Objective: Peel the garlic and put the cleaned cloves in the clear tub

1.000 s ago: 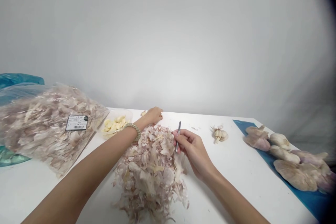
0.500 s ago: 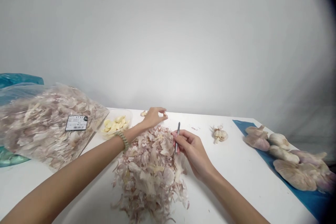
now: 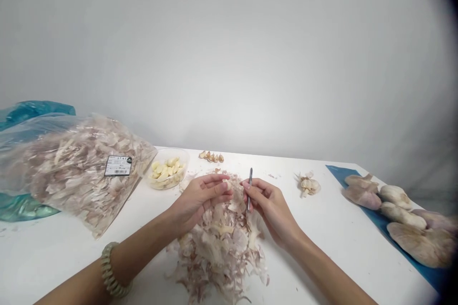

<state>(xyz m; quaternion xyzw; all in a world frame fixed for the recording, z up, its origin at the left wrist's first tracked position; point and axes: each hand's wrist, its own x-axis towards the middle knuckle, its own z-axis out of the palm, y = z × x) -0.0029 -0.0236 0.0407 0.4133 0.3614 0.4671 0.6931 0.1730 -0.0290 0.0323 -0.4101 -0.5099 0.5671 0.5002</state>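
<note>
Clamping a small knife [image 3: 250,178] between thumb and fingers, the right hand [image 3: 271,203] faces the left hand [image 3: 199,197], whose fingertips seem pinched on a pale clove [image 3: 226,184] above the skin pile [image 3: 222,243]. Short strokes away from the left fingertips should work best. Beyond, peeled cloves [image 3: 166,169] sit in a tub [image 3: 184,159] on the bench [image 3: 322,233].

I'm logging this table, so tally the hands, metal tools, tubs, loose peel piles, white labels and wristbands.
Hands: 2 (left hand, right hand)
Metal tool: 1
Tub: 1
Loose peel pile: 1
White label: 1
Wristband: 1
Total: 7
</note>
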